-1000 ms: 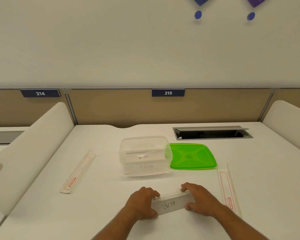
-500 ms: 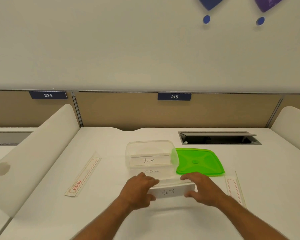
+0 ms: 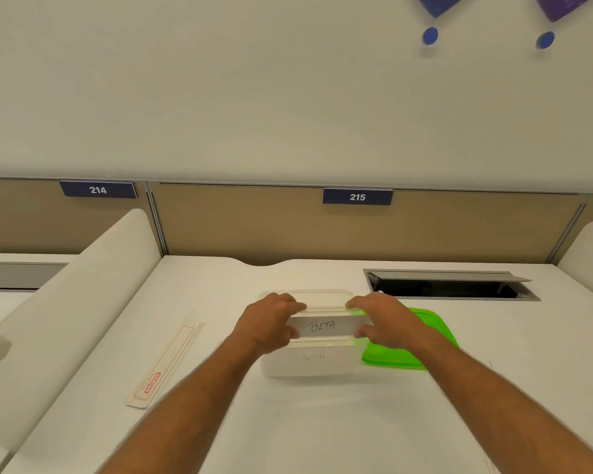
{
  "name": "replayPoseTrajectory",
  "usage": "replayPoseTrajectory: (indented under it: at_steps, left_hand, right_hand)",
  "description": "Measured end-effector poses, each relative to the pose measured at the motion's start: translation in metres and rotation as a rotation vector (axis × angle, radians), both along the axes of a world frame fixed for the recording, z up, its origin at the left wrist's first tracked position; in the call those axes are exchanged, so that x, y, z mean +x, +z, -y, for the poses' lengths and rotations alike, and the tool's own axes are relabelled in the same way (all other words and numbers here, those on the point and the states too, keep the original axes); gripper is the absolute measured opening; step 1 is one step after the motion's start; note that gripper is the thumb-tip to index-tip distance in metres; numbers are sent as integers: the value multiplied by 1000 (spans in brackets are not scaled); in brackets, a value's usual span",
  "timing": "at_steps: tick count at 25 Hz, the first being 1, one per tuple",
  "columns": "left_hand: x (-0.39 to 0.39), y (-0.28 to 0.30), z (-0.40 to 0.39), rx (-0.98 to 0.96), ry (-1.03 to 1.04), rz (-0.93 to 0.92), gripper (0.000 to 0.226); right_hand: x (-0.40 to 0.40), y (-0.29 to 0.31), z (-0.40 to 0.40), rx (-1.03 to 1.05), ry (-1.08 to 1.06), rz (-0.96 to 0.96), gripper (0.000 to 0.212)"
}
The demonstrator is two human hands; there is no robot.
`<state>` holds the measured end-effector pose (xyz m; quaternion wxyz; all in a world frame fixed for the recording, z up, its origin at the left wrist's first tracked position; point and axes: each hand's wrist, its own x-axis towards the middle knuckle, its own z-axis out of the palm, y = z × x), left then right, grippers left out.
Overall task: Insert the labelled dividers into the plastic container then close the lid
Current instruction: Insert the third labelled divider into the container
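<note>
A white divider marked BETA (image 3: 322,326) is held level over the open top of the clear plastic container (image 3: 308,366) at the middle of the desk. My left hand (image 3: 271,323) grips its left end and my right hand (image 3: 386,321) grips its right end. Faint writing of another divider shows through the container's front wall. The green lid (image 3: 421,343) lies flat on the desk, touching the container's right side and partly hidden by my right hand.
A long clear strip with red print (image 3: 165,364) lies to the left of the container. An open cable hatch (image 3: 449,285) is set into the desk at the back right. White curved side panels (image 3: 65,302) border the desk.
Both hands lifted the BETA divider from the desk's front and carried it away from me, to above the container's opening. The camera has tilted, so the strip on the right has left the view.
</note>
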<state>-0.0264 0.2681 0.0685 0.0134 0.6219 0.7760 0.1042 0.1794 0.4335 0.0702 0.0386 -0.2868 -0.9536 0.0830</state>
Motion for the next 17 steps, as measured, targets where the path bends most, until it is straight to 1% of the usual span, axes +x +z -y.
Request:
replayPoseTrajectory:
  at_steps: [5,12,14,17]
  left_hand:
    - [-26,-10,-27,-86,35,14,57]
    - [-43,-40,-52,-207,76,16,59]
    - [-46,-47,-57,-244,83,-9,57]
    - [-47,-53,-65,-309,71,-95,53]
  right_hand:
    - [-35,-10,-20,31,23,116,60]
    - [-66,-32,-39,51,36,295,60]
    - [-73,-39,-40,55,43,341,59]
    - [-82,-47,-42,88,64,390,53]
